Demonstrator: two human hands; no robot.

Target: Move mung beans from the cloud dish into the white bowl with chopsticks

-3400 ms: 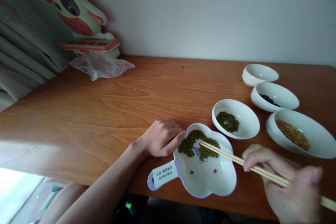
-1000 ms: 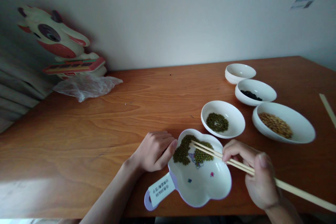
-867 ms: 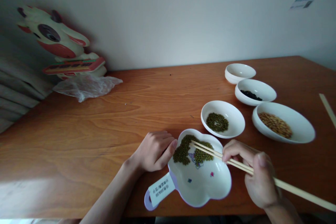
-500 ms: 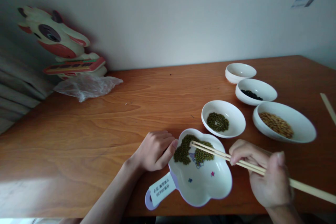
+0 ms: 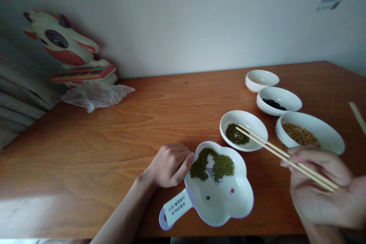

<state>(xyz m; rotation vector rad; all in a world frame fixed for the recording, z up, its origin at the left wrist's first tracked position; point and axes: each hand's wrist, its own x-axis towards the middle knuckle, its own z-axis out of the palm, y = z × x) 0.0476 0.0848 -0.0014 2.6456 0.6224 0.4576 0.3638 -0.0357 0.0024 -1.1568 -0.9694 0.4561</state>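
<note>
My right hand is closed around a pair of wooden chopsticks. Their tips are slightly apart, over the green mung beans in a round white bowl; I cannot make out a bean between them. In front of me lies a flower-shaped white dish with a lilac edge and a labelled handle. More mung beans are spread across its far side. My left hand rests at the dish's left rim, fingers curled and thumb against the edge.
To the right stand a white bowl of tan beans, one with black beans, and another white bowl behind. A pale stick lies at the right edge. A cow toy and clear plastic bag are at back left.
My right hand has moved right, carrying the chopstick tips from the flower-shaped dish to above the round bowl of mung beans. My left hand stays at the dish's rim.
</note>
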